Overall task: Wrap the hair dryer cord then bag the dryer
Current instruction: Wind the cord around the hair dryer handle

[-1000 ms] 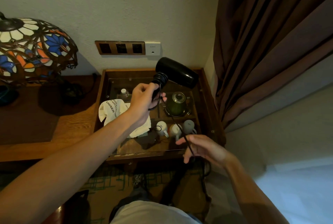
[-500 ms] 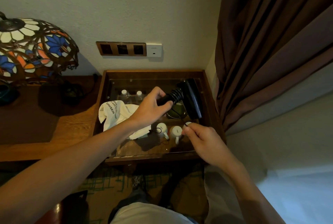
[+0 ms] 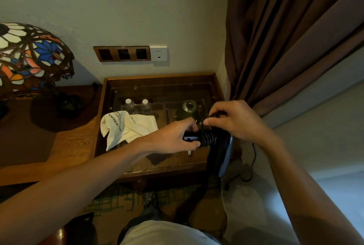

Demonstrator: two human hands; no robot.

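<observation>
Step in hand: cord-wrapping, judged near its end. The hair dryer (image 3: 218, 147) is held in the air over the front right corner of the glass-topped cabinet (image 3: 159, 79), its handle lying level and its body hanging down past the cabinet's front edge. The handle is gripped by the left hand (image 3: 175, 138), fingers curled round its free end. The cord (image 3: 207, 138) is seen as tight black coils round the handle, between the two hands. The right hand (image 3: 236, 120) is closed over the coils, a dark piece pinched between thumb and fingertips (the plug or the last loop; it cannot be told which).

Next move, as judged: the loose end is to be tucked or pressed under a coil so that the winding holds, and the left grip is to be kept firm until then. After that the bag is called for.

Bag: a cream cloth bag (image 3: 128, 126) with black lettering lies crumpled on the glass, to the left of the hands, its mouth not visible.

Surroundings: two water bottles (image 3: 136, 103) and a green kettle (image 3: 189, 109) are kept under the glass. A stained-glass lamp (image 3: 33, 55) stands on the desk at left. A brown curtain (image 3: 285, 37) hangs close on the right. Another cable (image 3: 253, 158) trails on the floor below the right wrist (a possible snag).
</observation>
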